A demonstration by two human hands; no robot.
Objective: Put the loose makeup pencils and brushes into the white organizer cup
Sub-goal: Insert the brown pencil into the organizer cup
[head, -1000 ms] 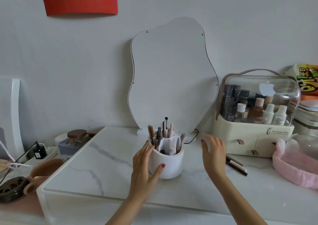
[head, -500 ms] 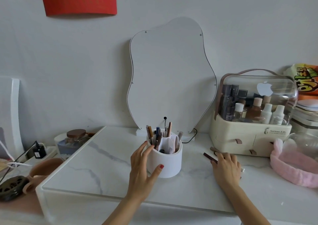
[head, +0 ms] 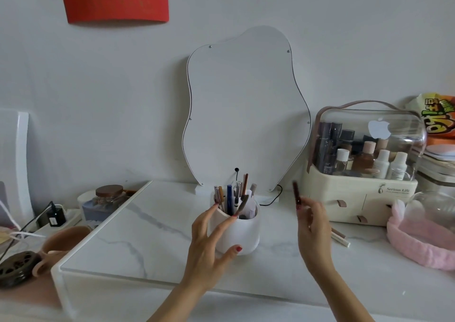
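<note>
The white organizer cup (head: 242,233) stands in the middle of the marble tabletop (head: 138,243), with several pencils and brushes (head: 231,198) upright inside. My left hand (head: 210,241) cups the cup's left and front side, thumb on its front wall. To the right of the cup, my right hand (head: 314,225) is raised off the table and pinches a dark brown makeup pencil (head: 296,192) upright, blurred by motion. A light-coloured pencil (head: 341,238) lies on the table just right of that hand.
A wavy mirror (head: 243,110) leans on the wall behind the cup. A cream cosmetics case (head: 359,198) with a clear lid stands at the right, a pink fluffy headband (head: 418,240) beside it. A jar (head: 109,196), a charger and a pink cup lie left of the tabletop.
My right hand went to the pencils on the table at the right, picked one up and lifted it upright toward the cup. My left hand stayed on the cup.
</note>
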